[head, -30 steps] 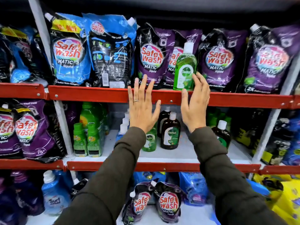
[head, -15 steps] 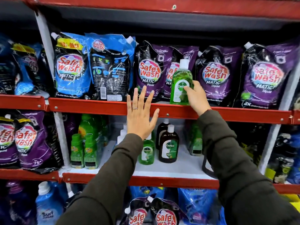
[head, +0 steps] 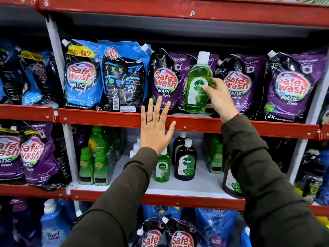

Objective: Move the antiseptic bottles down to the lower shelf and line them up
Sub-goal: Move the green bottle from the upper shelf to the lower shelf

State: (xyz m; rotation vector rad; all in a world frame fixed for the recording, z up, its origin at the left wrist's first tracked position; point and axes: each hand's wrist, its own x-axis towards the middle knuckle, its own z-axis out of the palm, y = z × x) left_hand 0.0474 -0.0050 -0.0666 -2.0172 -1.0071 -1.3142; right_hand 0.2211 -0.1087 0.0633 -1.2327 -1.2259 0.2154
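A green Dettol antiseptic bottle (head: 196, 86) with a white cap stands at the front of the upper shelf (head: 106, 120), among purple pouches. My right hand (head: 219, 100) is closed around its right side, thumb on the label. My left hand (head: 156, 129) is flat and open with fingers spread, in front of the red shelf edge, holding nothing. On the lower shelf (head: 201, 188) stand a small green Dettol bottle (head: 161, 168), a dark brown Dettol bottle (head: 186, 163) with another behind it, and a large brown bottle (head: 231, 186) partly hidden by my right sleeve.
Blue Safewash pouches (head: 81, 77) and purple Safewash pouches (head: 292, 86) fill the upper shelf. Green cleaner bottles (head: 94, 164) crowd the lower shelf's left, more green ones (head: 214, 155) at the right. A white upright (head: 68, 152) divides the bays. Pouches and a Surf bottle (head: 53, 227) sit below.
My right hand has closed round the green bottle on the upper shelf. My left hand stays open in front of the shelf edge. The view has tilted upward.
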